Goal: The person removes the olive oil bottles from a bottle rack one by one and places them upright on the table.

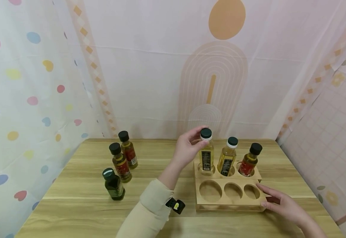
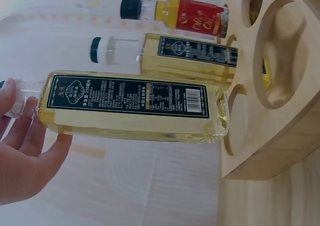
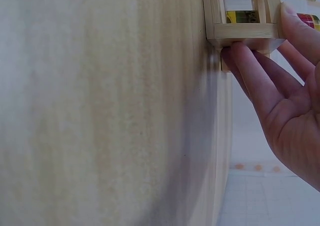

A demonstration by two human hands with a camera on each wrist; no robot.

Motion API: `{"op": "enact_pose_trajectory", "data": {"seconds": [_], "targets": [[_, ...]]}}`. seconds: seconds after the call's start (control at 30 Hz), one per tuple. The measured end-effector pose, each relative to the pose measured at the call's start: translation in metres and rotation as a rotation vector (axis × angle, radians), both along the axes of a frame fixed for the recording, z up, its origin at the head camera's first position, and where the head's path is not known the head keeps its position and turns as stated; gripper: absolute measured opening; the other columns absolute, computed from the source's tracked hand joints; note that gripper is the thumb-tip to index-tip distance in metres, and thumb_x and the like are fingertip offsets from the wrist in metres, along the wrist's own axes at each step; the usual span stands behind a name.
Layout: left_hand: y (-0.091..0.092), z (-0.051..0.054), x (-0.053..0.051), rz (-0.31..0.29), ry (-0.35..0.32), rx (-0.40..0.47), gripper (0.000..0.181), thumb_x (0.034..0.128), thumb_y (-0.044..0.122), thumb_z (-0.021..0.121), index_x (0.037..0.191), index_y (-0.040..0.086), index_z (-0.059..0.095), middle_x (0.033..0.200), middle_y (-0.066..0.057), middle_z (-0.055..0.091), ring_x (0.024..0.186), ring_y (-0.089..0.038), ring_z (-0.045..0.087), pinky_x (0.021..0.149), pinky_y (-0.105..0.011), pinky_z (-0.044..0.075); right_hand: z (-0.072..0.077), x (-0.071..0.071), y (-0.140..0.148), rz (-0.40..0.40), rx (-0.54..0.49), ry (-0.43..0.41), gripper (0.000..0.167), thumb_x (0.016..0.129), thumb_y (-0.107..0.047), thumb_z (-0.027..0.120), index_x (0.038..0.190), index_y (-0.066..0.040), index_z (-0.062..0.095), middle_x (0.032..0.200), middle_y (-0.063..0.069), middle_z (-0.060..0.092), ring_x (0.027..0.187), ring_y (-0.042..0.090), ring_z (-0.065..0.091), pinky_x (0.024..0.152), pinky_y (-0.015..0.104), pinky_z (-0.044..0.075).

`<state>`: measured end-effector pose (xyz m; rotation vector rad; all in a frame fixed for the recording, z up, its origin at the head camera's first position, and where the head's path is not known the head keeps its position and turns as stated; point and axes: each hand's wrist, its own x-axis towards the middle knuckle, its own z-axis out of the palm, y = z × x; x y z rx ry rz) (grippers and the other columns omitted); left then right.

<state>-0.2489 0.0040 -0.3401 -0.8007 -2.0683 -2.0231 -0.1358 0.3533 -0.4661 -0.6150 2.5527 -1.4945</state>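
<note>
My left hand (image 1: 188, 147) pinches a bottle of pale yellow oil (image 1: 207, 158) near its dark green cap, thumb and fingers round the neck. In the left wrist view the bottle's black label (image 2: 130, 95) faces the camera, and its base is at the rim of the back-left hole of a two-tier wooden rack (image 1: 229, 201). Beside it, a similar oil bottle (image 1: 227, 158) and a smaller red-labelled olive oil bottle (image 1: 247, 165) stand in the other back holes. My right hand (image 1: 283, 205) grips the rack's front right corner, thumb in front and fingers along the side (image 3: 280, 95).
At the left of the wooden table (image 1: 71, 198) stand two red-labelled bottles with black caps, one nearer (image 1: 121, 167) and one behind (image 1: 129, 153). A dark green bottle (image 1: 114, 188) stands in front of them. Three round holes (image 1: 233, 191) line the rack's front tier. Patterned curtains hang behind.
</note>
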Motion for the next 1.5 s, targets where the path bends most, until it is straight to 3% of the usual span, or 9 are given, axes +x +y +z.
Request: {"op": "enact_pose_trajectory", "data": {"seconds": [0.3,0.6,1.03,1.5], "targets": [[-0.021,-0.001,-0.004,0.036,0.046,0.027,0.043,0.0867,-0.008,0.07,0.128,-0.003,0.062,0.118,-0.018,0.066,0.109,-0.029,0.063,0.097,-0.041,0.051,0.002,-0.001,0.0,0.015,-0.002,-0.003,0.057,0.097,-0.005,0.062,0.147,0.007,0.037,0.135,-0.04,0.033,0.107,-0.003,0.057,0.078,0.026,0.056],[-0.051,-0.011,-0.016,0.136,0.047,0.007,0.044,0.0867,-0.01,0.068,0.129,-0.003,0.061,0.122,-0.021,0.065,0.111,-0.032,0.062,0.098,-0.047,0.049,0.003,-0.002,0.001,0.007,0.011,-0.021,0.058,0.098,-0.007,0.062,0.147,0.007,0.037,0.135,-0.04,0.033,0.106,-0.003,0.057,0.079,0.026,0.056],[-0.097,-0.033,-0.031,0.274,-0.051,-0.058,0.046,0.0889,-0.011,0.065,0.133,-0.002,0.058,0.127,-0.024,0.062,0.118,-0.036,0.058,0.102,-0.049,0.045,0.003,-0.003,0.0,0.01,0.023,0.002,0.057,0.097,-0.006,0.062,0.146,0.009,0.038,0.135,-0.04,0.033,0.106,-0.003,0.057,0.079,0.025,0.056],[-0.136,-0.039,-0.034,0.349,-0.146,-0.157,0.046,0.0944,-0.005,0.062,0.138,0.008,0.056,0.132,-0.022,0.06,0.122,-0.036,0.056,0.102,-0.05,0.045,0.001,-0.002,0.001,0.022,0.009,-0.015,0.057,0.097,-0.006,0.061,0.147,0.009,0.037,0.135,-0.04,0.033,0.106,-0.002,0.058,0.078,0.027,0.057]]}}
